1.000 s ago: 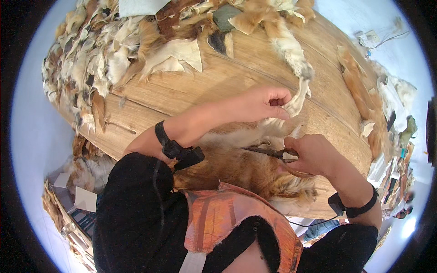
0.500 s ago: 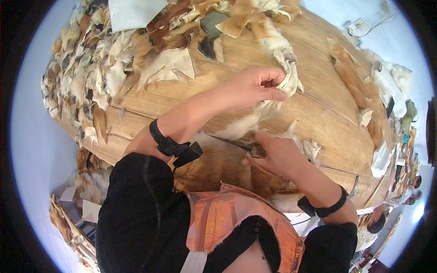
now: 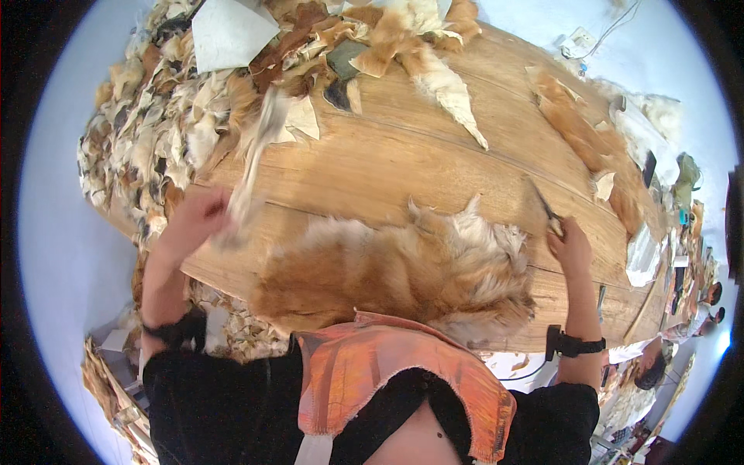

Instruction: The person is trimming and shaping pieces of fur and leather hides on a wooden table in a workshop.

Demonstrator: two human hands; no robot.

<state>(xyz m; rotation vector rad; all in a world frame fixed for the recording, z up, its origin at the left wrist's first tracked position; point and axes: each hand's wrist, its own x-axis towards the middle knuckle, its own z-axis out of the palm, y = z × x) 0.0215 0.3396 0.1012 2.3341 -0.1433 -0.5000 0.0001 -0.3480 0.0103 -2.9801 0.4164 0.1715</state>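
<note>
Left fingers (image 3: 215,204): clenched on blurred fur strip (image 3: 253,159), left of pelt (image 3: 387,271)
Right fingers (image 3: 558,243): grasping dark-bladed tool (image 3: 553,222), right of pelt

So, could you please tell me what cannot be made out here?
In the head view:
Pale strip at the left hand: motion blur hides its outline and the grip.
Scissors: the right hand covers most of the handles.
Pelt: the orange cloth overlaps part of its near edge.
Scrap pile: cut off by the top edge.
People near the right rim: too small to tell what they hold.
</note>
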